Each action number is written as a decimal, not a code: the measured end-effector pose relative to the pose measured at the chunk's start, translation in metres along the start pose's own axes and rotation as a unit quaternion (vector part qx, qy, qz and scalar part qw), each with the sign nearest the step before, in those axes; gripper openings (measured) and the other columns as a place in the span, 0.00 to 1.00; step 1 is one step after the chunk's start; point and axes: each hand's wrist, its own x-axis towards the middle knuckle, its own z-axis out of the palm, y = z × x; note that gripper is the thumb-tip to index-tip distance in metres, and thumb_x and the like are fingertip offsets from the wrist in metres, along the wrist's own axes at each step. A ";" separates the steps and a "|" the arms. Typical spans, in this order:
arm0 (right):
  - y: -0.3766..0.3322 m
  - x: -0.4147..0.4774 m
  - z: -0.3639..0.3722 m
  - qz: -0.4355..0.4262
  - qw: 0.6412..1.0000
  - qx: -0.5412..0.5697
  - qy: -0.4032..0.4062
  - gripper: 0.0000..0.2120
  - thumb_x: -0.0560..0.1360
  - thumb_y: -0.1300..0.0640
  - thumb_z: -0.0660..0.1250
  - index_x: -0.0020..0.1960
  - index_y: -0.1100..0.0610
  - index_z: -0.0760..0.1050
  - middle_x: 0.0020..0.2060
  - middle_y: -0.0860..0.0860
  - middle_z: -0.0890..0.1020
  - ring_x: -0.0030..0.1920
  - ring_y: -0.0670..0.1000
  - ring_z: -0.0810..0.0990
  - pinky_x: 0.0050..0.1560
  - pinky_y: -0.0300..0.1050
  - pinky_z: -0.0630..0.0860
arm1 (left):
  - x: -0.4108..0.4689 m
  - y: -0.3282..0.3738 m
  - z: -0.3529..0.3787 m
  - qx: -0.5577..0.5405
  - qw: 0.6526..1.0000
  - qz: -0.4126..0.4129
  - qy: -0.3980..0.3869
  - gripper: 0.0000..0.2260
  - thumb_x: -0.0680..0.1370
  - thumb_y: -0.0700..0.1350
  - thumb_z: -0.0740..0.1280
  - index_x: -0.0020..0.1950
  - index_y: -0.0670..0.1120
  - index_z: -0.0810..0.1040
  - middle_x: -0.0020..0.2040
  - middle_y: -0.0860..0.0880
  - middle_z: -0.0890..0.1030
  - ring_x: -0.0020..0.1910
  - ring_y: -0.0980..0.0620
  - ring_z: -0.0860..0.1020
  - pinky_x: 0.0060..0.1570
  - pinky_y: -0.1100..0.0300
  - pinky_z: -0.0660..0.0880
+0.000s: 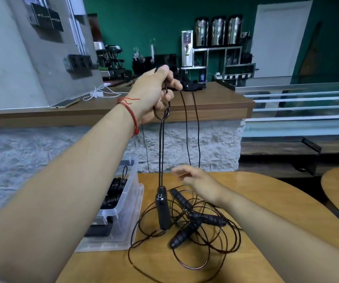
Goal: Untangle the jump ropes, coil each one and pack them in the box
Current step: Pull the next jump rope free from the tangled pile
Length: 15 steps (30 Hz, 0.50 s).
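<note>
Left hand (154,94): fingers grip a looped thin black jump-rope cord (161,150), above the clear plastic box (131,219).
Cord axis: vertical; its smooth black handle (163,209) dangles just right of the box.
Right hand (197,182): fingers spread, empty, nearer the handle.
Tangled black ropes (195,225): round wooden tabletop (266,201), right of the box.

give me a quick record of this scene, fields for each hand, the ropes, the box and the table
left hand: raised, grips loops of black rope
hanging handle: smooth, black, dangles from that rope over the tangle
right hand: open, low over the table, holds nothing
tangle: loose black rope with three ribbed handles, lying on the table
box: clear plastic, left of the tangle
coiled ropes: black, already inside the box
table: round, wooden
</note>
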 end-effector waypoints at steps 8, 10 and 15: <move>0.006 0.005 0.028 0.053 0.994 -0.053 -0.076 0.35 0.82 0.60 0.67 0.83 0.41 0.57 0.75 0.44 0.71 0.73 0.49 0.73 0.68 0.47 0.74 | -0.002 0.001 0.005 -0.036 0.999 -0.018 -0.030 0.13 0.89 0.52 0.57 0.48 0.47 0.71 0.40 0.49 0.82 0.27 0.56 0.69 0.17 0.68 0.57; 0.020 0.007 0.031 0.071 0.993 -0.070 -0.070 0.38 0.79 0.50 0.74 0.82 0.39 0.58 0.72 0.43 0.75 0.69 0.49 0.76 0.72 0.51 0.72 | -0.004 0.001 0.006 -0.041 0.998 -0.018 -0.041 0.13 0.89 0.51 0.56 0.48 0.47 0.71 0.41 0.49 0.82 0.28 0.56 0.68 0.18 0.68 0.57; 0.037 0.011 0.040 0.014 0.997 -0.075 0.010 0.15 0.79 0.45 0.74 0.64 0.47 0.79 0.54 0.43 0.83 0.55 0.43 0.80 0.60 0.47 0.74 | -0.014 -0.010 0.006 -0.046 0.997 -0.030 -0.056 0.13 0.89 0.52 0.56 0.49 0.48 0.70 0.41 0.49 0.82 0.29 0.56 0.70 0.16 0.68 0.57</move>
